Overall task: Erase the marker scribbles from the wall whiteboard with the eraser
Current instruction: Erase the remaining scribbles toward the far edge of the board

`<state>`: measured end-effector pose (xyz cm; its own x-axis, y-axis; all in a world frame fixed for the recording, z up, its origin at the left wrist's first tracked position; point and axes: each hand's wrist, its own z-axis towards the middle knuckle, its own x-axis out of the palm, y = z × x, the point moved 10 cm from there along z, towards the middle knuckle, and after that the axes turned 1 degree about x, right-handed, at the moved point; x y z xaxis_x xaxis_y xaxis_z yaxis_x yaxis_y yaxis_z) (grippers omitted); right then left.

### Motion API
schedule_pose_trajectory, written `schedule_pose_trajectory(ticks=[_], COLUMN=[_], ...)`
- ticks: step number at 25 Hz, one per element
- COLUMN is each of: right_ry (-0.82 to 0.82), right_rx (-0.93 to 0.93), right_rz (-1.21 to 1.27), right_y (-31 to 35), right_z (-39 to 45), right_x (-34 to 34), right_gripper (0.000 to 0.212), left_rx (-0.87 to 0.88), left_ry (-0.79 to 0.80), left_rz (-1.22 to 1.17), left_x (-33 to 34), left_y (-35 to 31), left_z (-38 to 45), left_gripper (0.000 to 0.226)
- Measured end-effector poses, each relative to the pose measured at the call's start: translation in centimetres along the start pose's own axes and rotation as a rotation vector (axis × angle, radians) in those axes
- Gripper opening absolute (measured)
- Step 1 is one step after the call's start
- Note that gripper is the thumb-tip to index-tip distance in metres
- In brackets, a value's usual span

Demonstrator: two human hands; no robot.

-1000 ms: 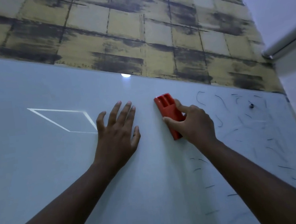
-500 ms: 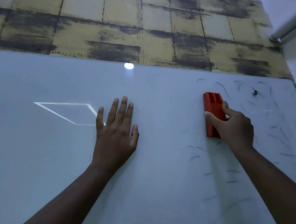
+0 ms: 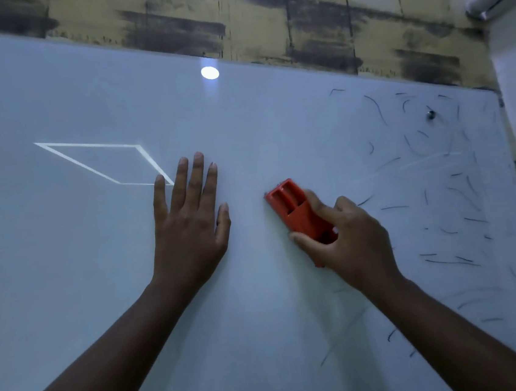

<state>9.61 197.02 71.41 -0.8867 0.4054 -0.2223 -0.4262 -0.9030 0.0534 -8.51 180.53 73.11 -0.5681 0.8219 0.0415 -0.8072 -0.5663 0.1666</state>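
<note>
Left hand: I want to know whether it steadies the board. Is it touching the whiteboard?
Touching. The head view shows the left hand spread flat, palm and straight fingers against the whiteboard, with no gap or shadow beneath them.

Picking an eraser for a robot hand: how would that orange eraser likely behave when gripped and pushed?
The orange eraser looks like moulded hard plastic, so probably stiff and light. The right hand wraps it easily. Flat against the whiteboard, it likely slides rather than rolls.

Pretty dim, bluish shot. We get a round glare spot [image 3: 209,72] and a bright window-shaped reflection [image 3: 103,163] on the whiteboard [image 3: 68,279]. Right hand [image 3: 351,243] looks slightly motion-blurred, and edges bend from the wide lens.
</note>
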Motion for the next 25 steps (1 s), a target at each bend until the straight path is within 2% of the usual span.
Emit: schedule_pose_trajectory(ticks=[6,10,15,20,23,25], right_ry=[-0.152,-0.237,-0.200,-0.002,0.065,0.042], right_rx=[0.456,0.616,0.474,0.225,0.152,0.253], right_rz=[0.205,0.274,0.286,0.167,0.074,0.105], right_y=[-9.9,-11.4,-5.8,0.6,0.3,-2.8], right_z=[-1.8,-6.2,-8.5,-14.6,-16.3,-15.3], right_x=[-2.1,-0.9,1.0,3.5,3.9,3.1], right_gripper=[0.079,0.078,0.074,0.079,0.080,0.079], left_rx=[0.046,0.055,-0.004,-0.039,-0.004,0.014], left_ry=[-0.002,0.032,0.050,0.079,0.105,0.104], left_rz=[-0.026,-0.031,-0.038,-0.077,-0.092,-0.102], left_x=[-0.2,0.0,0.3,0.6,0.7,0.7], left_y=[-0.4,-0.8,-1.9,-4.3,-5.3,-5.4], left_z=[-4.9,-7.8,-10.0,-14.2,-16.7,-17.8], left_gripper=[0.065,0.066,0.067,0.071,0.071,0.070])
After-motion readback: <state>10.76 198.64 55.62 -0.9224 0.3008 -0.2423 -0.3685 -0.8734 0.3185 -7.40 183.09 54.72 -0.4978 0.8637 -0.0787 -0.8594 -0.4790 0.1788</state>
